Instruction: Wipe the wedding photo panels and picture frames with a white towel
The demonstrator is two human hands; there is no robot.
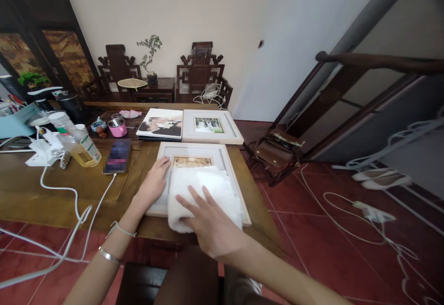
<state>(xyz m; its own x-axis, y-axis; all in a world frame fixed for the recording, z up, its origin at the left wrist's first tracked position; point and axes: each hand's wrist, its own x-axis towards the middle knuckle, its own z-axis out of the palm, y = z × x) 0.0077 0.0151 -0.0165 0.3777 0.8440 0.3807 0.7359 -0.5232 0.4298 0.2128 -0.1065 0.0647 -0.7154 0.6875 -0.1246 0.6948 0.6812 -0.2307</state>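
A white-framed picture (222,154) lies flat on the wooden table (69,189) in front of me. A folded white towel (208,189) covers the frame's lower half. My right hand (208,224) lies flat on the towel's near edge, fingers spread and stretched out. My left hand (154,182) rests on the frame's left side, fingers flat on the glass beside the towel. Two thin bracelets sit on my left wrist.
Behind lie another white frame (211,127) and a photo print (161,124). To the left are a phone (118,157) on a white cable, an oil bottle (81,145), a pink mug (118,128) and a power strip (43,150). Cables trail on the red floor; a staircase rail stands at right.
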